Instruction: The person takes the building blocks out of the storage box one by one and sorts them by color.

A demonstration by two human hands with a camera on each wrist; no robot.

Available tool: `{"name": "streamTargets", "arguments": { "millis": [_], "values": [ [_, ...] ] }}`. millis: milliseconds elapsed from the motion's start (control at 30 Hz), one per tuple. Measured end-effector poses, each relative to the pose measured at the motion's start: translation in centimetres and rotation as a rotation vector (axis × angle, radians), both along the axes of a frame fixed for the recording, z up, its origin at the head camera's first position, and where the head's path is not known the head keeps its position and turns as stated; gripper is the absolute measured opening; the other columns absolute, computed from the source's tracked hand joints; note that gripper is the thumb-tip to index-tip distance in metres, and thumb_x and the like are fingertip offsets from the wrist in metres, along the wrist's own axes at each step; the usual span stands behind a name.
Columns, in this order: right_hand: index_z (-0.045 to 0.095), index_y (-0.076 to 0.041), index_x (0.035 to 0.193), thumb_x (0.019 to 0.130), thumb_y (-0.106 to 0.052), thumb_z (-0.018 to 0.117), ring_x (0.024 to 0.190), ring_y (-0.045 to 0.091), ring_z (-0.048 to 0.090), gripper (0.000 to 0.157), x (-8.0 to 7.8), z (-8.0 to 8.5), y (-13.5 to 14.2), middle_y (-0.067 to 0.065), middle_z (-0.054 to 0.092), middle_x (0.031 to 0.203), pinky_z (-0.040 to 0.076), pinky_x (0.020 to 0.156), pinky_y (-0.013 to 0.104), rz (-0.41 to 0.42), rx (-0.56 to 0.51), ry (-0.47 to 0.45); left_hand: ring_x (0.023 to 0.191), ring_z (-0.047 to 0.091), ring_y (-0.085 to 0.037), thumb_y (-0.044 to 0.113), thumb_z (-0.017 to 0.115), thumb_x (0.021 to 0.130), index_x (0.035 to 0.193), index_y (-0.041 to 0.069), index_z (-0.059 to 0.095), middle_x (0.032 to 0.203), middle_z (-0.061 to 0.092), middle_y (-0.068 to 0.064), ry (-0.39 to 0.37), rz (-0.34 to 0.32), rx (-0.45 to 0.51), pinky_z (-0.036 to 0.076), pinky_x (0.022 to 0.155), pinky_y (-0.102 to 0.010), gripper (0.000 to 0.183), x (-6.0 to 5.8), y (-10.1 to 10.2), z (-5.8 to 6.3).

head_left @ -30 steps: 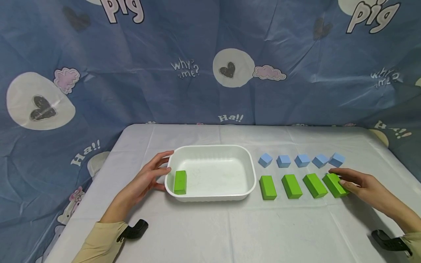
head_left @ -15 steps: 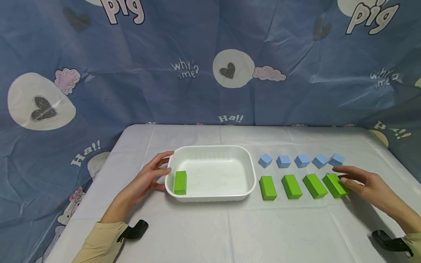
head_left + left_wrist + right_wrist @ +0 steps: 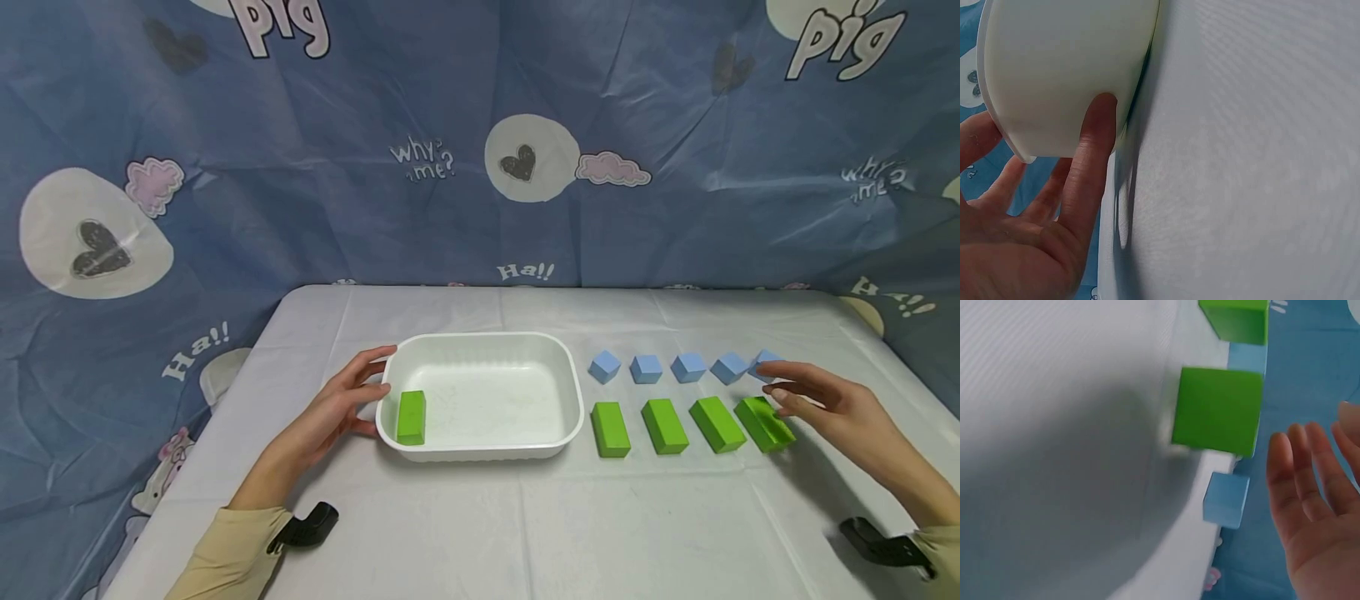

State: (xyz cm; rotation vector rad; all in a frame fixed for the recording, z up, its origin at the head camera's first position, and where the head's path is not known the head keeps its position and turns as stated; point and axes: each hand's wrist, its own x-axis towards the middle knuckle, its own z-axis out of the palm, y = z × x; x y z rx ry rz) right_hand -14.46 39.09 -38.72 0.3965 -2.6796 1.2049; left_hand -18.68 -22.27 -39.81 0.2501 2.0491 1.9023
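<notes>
My left hand (image 3: 341, 400) rests against the left end of the white plastic tray (image 3: 483, 453). In the left wrist view, one straight finger (image 3: 1094, 150) presses on the tray's outer wall (image 3: 1066, 69) and another meets the rim. One green rectangular block (image 3: 411, 417) lies inside the tray near its left end. My right hand (image 3: 840, 408) hovers with extended fingers over the far-right green block (image 3: 761, 423), holding nothing. Its fingertips overlap the rightmost blue cube (image 3: 763, 362) in the head view. The right wrist view shows fingers apart from the green block (image 3: 1217, 411) and blue cube (image 3: 1226, 500).
Right of the tray, more green blocks (image 3: 665, 427) form a slanted row, with several blue cubes (image 3: 647, 369) in a row behind them. White cloth covers the table (image 3: 600, 525). A blue printed curtain (image 3: 360, 225) hangs along the back and left.
My right hand has lifted off the far-right green block and moved slightly back toward the rightmost blue cube. The left hand, tray and blocks stay put.
</notes>
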Motion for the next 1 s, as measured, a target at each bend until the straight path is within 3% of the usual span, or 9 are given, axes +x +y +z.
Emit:
{"name": "streamTargets", "arguments": {
  "millis": [233,567,1000],
  "values": [
    [0.051,0.000,0.138,0.098,0.002,0.057,0.108,0.002,0.061,0.041,-0.4,0.8,-1.4,-0.002,0.060,0.130,0.054,0.074,0.021,0.073,-0.058,0.036,0.114,0.055,-0.029,0.020,0.058,0.099,0.151,0.024,0.034,0.148,0.035,-0.012,0.001,-0.002,-0.002,0.057,0.067,-0.039,0.057,0.0,0.0,0.0],
    [0.049,-0.002,0.142,0.099,0.000,0.055,0.111,0.010,0.062,0.043,-0.9,1.9,-3.6,0.001,0.058,0.134,0.054,0.080,0.025,0.120,-0.129,-0.011,0.114,0.056,-0.028,0.019,0.056,0.100,0.151,0.025,0.034,0.149,0.035,-0.011,-0.008,0.005,-0.010,0.057,0.068,-0.040,0.057,0.1,0.1,0.2],
    [0.051,-0.006,0.141,0.101,-0.005,0.055,0.112,0.015,0.061,0.040,-1.4,3.0,-7.2,0.009,0.055,0.136,0.055,0.080,0.029,0.177,-0.146,-0.033,0.117,0.055,-0.028,0.019,0.056,0.100,0.151,0.025,0.035,0.149,0.036,-0.011,-0.012,-0.002,-0.006,0.057,0.071,-0.043,0.056,0.0,0.0,0.1]
  ]
}}
